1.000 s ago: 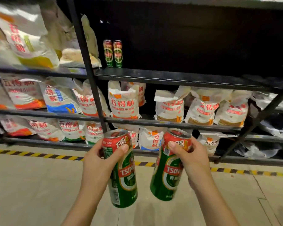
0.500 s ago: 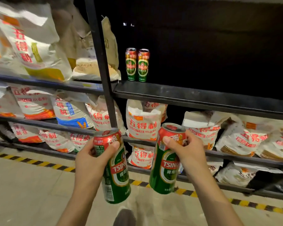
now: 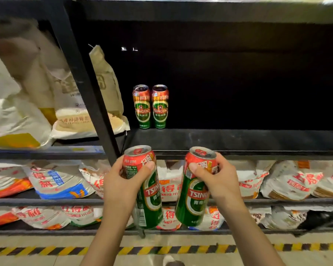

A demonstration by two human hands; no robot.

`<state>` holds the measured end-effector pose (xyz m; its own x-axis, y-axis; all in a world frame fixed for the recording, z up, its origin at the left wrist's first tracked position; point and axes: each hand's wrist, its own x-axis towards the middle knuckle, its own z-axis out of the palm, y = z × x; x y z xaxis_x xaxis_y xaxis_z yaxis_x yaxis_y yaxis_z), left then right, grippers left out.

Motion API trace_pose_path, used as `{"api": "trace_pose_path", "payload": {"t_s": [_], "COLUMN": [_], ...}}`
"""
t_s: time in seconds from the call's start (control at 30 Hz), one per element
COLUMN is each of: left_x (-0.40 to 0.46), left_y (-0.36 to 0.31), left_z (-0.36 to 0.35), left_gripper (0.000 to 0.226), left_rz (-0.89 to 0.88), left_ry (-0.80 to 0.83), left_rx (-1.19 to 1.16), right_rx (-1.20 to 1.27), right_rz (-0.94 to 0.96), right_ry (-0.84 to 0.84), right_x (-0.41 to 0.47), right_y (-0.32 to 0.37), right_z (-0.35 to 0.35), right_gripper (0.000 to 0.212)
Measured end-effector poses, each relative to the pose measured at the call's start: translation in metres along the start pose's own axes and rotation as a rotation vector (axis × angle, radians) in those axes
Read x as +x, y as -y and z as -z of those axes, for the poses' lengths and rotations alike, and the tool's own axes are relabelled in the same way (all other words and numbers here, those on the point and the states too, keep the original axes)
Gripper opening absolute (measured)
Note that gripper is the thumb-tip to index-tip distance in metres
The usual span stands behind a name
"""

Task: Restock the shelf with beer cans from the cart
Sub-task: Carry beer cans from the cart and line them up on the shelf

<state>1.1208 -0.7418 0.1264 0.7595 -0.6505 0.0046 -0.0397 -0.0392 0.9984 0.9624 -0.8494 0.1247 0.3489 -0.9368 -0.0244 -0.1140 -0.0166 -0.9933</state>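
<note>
Flour bags [image 3: 23, 112] fill the shelves at the left. The left hand [image 3: 121, 185] has its grip clamped around a beer can [image 3: 148, 189], tilted slightly, below the black shelf [image 3: 238, 141]. Two more cans [image 3: 150, 107] stand upright, touching, at the back of that shelf. The right hand [image 3: 217, 181] has its grip clamped on another can [image 3: 194, 194], just beside the first.

The two held cans [image 3: 148, 191] [image 3: 194, 191] are showing red tops over green bodies with white lettering, matching the pair [image 3: 150, 107] on the black shelf [image 3: 229, 139]. White bags [image 3: 54, 181] are carrying red characters; yellow-and-black stripes [image 3: 161, 250] are running along the floor.
</note>
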Motion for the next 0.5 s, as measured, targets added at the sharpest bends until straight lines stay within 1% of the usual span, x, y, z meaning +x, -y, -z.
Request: {"api": "trace_pose_path", "payload": {"t_s": [0.17, 0.27, 0.4, 0.5], "left_x": [0.054, 0.085, 0.122, 0.143], "left_y": [-0.005, -0.009, -0.005, 0.003], "left_z": [-0.023, -0.034, -0.046, -0.050], "left_gripper": [0.031, 0.036, 0.044, 0.049], "left_rz": [-0.059, -0.083, -0.111, -0.109], "left_ry": [-0.032, -0.048, -0.105, -0.159], "left_rx": [0.012, 0.025, 0.031, 0.062], "right_rx": [-0.008, 0.002, -0.012, -0.019], "right_rz": [0.103, 0.164, 0.239, 0.247], "right_ry": [0.014, 0.034, 0.033, 0.018], "right_x": [0.057, 0.092, 0.135, 0.159], "right_y": [0.002, 0.007, 0.011, 0.007], "right_z": [-0.013, -0.022, -0.041, -0.055], "right_gripper": [0.044, 0.045, 0.054, 0.057]}}
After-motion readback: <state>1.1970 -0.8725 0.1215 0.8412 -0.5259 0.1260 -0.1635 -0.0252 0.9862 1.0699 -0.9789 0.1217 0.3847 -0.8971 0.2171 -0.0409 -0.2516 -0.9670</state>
